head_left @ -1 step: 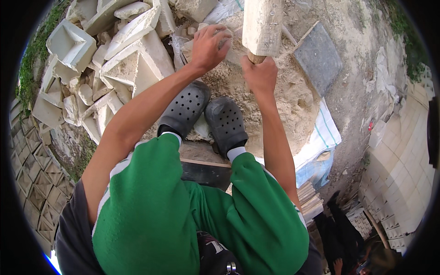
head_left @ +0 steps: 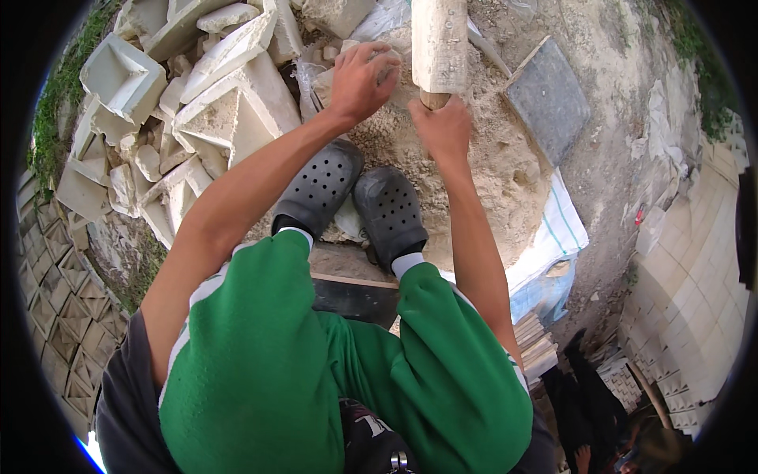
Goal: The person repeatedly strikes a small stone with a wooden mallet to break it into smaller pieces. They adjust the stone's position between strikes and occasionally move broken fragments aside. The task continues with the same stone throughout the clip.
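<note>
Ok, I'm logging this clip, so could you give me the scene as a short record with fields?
Left hand: fingers curled over pale rubble; grip unclear
Right hand: closed around the handle of a tool
Tool head: pale, thick, block-shaped
Left side: heap of broken pale pieces
Right side: grey slab, white sack
Footwear: grey clogs
Lower right: another person, dark clothes

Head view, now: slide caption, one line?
Right hand gripping a dusty mallet by its handle, left hand over pale rubble, broken blocks heaped at left.
</note>
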Tool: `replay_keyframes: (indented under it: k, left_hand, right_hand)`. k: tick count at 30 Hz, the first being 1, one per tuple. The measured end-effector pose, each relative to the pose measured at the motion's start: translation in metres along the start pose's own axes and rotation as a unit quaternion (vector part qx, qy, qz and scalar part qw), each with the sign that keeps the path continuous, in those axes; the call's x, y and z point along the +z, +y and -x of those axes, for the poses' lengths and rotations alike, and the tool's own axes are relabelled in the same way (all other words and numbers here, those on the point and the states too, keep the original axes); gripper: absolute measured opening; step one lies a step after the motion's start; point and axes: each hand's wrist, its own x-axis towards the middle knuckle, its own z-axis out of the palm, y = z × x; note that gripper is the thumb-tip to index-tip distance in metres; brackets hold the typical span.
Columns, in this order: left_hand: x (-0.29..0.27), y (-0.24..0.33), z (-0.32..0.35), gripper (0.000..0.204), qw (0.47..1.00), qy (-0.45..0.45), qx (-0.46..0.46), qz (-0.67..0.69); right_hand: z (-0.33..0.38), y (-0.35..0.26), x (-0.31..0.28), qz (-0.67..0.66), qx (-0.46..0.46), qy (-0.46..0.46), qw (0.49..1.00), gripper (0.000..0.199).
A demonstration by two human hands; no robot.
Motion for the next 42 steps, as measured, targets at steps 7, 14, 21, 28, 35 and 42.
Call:
replay_keyframes:
  k: [7,14,21,28,35,42]
  left_hand:
    - [0.001,-0.002,-0.003,0.012,1.0,0.007,0.025,-0.008]
    - [0.003,0.0,-0.001,0.013,1.0,0.005,0.018,-0.009]
    - [0.0,-0.004,0.001,0.013,1.0,0.004,0.013,-0.011]
    - [0.003,-0.003,0.004,0.015,1.0,0.004,-0.013,-0.009]
    - [0.001,0.001,0.001,0.017,1.0,0.006,0.003,-0.011]
    - [0.0,-0.006,0.005,0.018,1.0,0.012,-0.017,0.004]
  right_hand:
    - [-0.01,-0.001,-0.009,-0.046,0.043,-0.052,0.997,0.054]
    - [-0.011,-0.007,-0.014,-0.035,-0.008,0.0,0.999,0.048]
    - [-0.022,0.002,0.003,0.033,-0.017,-0.008,0.999,0.051]
    - [-0.003,-0.009,-0.01,-0.026,-0.018,0.019,0.999,0.047]
    - [-0.012,0.017,0.009,0.075,-0.054,0.015,0.996,0.049]
    - [0.029,0.008,-0.029,-0.076,-0.026,0.016,0.997,0.046]
